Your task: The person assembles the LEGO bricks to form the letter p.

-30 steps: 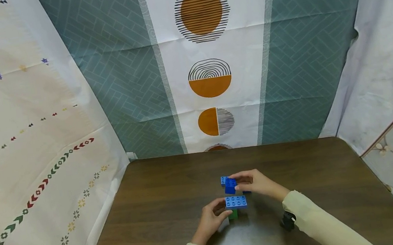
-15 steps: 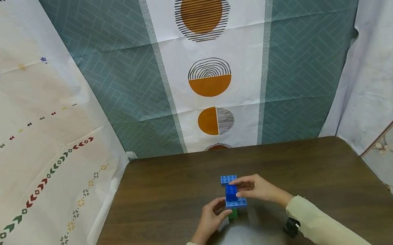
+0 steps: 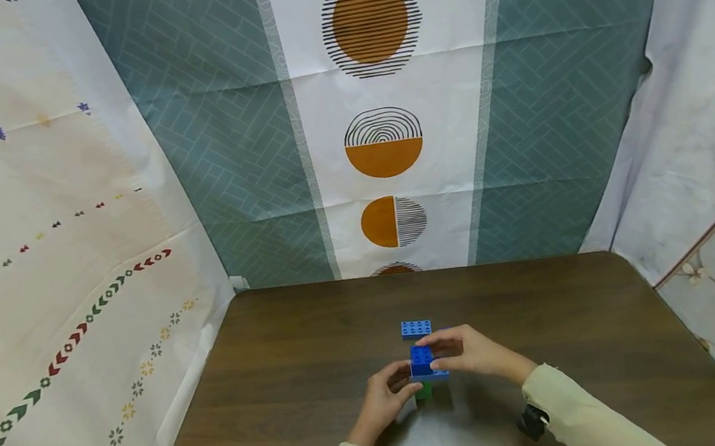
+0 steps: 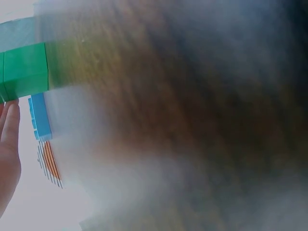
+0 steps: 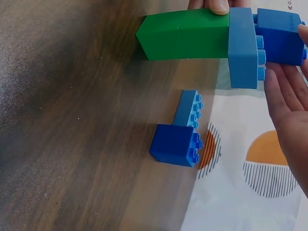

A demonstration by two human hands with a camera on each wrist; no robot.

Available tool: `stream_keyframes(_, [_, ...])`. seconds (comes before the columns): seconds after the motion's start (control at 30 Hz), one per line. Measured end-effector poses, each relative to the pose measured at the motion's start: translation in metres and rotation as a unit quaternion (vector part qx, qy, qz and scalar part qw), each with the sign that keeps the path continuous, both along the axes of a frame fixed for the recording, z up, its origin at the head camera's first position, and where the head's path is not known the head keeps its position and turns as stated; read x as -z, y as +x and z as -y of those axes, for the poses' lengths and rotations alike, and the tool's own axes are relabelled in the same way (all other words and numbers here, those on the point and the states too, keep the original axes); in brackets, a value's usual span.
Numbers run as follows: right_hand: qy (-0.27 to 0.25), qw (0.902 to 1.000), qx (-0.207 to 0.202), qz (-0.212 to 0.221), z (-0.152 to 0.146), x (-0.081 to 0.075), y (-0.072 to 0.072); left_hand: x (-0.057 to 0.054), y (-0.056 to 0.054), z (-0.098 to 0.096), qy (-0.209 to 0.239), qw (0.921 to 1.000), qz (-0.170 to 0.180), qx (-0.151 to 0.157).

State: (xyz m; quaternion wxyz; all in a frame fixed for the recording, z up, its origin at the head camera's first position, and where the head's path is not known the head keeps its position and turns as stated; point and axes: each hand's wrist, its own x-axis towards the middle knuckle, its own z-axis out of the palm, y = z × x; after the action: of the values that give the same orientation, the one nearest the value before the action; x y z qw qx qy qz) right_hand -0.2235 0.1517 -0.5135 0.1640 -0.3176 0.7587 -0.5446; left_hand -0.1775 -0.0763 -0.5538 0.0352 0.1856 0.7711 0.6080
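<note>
Two green toy building bricks (image 5: 204, 36) are stacked upright on the table, with a light blue brick (image 5: 243, 53) lying across their top and sticking out to the right. My left hand (image 3: 381, 399) grips this stack from the left, a fingertip pressed to the upper green brick just under the light blue one. With thumb and fingers, my right hand (image 3: 479, 349) pinches a dark blue brick (image 3: 421, 360) right over the left end of the light blue brick, at its studs. In the left wrist view only a green brick (image 4: 26, 70) of the stack shows clearly.
Behind the stack, another light blue brick (image 3: 416, 329) lies on the brown wooden table (image 3: 270, 385). A second dark blue brick (image 5: 173, 144) stands near it, mostly hidden by the right hand in the head view. Patterned cloths (image 3: 227, 157) hang around the table.
My right hand has brought the dark blue brick toward me and down onto the left end of the light blue brick. The left hand has kept its grip on the stack.
</note>
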Motion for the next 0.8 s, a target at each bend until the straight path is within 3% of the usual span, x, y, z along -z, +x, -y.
stream_keyframes(0.17, [0.004,0.9995,0.007,-0.031,0.002,-0.001,0.004,-0.001,0.001,0.0,0.002,1.0,-0.001,0.002])
stream_keyframes(0.33, [0.002,0.9979,0.04,-0.05,0.006,-0.002,0.008,0.001,-0.001,0.0,0.004,1.0,-0.007,0.003])
stream_keyframes(0.6, [0.017,0.9945,0.061,-0.083,0.011,-0.005,0.011,0.026,-0.012,0.0,0.007,1.0,-0.007,0.0])
stream_keyframes(0.8, [0.034,0.9935,0.068,-0.085,0.012,-0.009,0.012,0.031,-0.015,0.002,0.011,0.9999,0.01,0.005])
